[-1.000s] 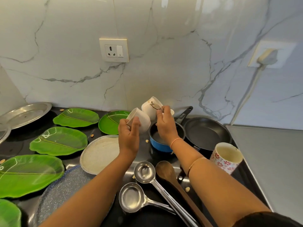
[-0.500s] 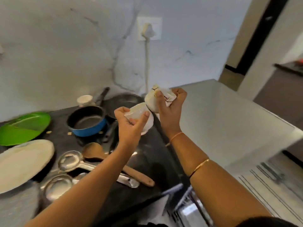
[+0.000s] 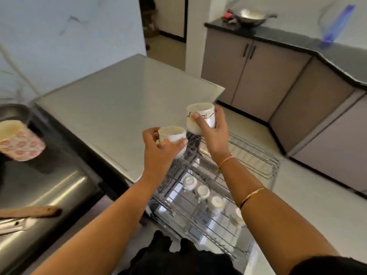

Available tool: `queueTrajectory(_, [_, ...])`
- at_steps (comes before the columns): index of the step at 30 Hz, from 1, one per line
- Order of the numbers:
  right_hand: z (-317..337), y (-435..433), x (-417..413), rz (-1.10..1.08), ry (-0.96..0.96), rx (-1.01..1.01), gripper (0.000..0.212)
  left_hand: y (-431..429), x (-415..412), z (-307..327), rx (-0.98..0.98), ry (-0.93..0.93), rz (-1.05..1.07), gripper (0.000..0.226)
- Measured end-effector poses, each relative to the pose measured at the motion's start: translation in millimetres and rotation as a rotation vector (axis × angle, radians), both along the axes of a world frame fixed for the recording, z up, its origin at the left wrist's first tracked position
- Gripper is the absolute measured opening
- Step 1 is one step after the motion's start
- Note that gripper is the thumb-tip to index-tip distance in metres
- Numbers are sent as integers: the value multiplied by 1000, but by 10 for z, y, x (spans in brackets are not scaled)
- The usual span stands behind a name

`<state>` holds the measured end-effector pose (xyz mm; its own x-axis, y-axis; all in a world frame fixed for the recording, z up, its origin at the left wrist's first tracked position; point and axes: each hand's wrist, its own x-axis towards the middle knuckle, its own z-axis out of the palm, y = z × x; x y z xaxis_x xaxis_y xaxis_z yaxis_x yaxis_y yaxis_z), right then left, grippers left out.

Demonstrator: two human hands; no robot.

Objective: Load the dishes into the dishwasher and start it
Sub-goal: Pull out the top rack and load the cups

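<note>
I saw both arms stretched out in front, bare past the elbow, with the hands held up above the rack (image 3: 256,155). The left hand (image 3: 158,149) showed me its back. Its fingers (image 3: 152,133) curled round the left side of a plain cup (image 3: 172,133) and its thumb (image 3: 183,142) pressed on the right side. The plain cup sat tight in that grip, mouth up.

The right hand (image 3: 216,135) was a bit higher and farther out. Its thumb lay flat on the near side of a branch cup (image 3: 201,121), and its other fingers wrapped round the back and right side. That cup was mouth up too, and tipped a little. The two cups were just beside each other, with the branch cup above the plain one. I could not tell if they touched. The right wrist wore a thin orange band (image 3: 226,161), and there was a gold bangle (image 3: 252,195) lower down the arm.

Under the hands the wire rack was pulled out over the floor. A row of small cups (image 3: 202,191) sat in its near part, beside the right arm. To the left of the rack was a flat grey top (image 3: 123,104). Left of that was the dark desk (image 3: 51,167), with a flower cup (image 3: 21,144) and a wooden handle (image 3: 29,212) on it. Grey cupboards (image 3: 258,76) stood across the room.
</note>
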<state>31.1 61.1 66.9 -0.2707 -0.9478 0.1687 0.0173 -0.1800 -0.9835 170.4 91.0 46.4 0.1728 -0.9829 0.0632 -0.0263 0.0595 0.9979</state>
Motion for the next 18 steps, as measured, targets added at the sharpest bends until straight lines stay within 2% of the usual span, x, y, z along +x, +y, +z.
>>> queueTrajectory(3, [-249, 108, -425, -41, -13, 110, 46, 59, -272, -213, 68, -46, -71, 62])
queueTrajectory(7, [-622, 206, -740, -17, -133, 304, 52, 96, -428, -529, 236, -149, -134, 65])
queueTrajectory(11, [-1041, 275, -814, 18, -227, 484, 44, 15, -351, -892, 417, -439, -138, 75])
queueTrajectory(15, [-1477, 289, -795, -51, -178, 579, 54, -103, -242, -1234, 561, -511, -74, 80])
queueTrajectory(18, [-1814, 283, -756, -71, -164, 616, 44, -187, -157, -1461, 553, -671, -117, 70])
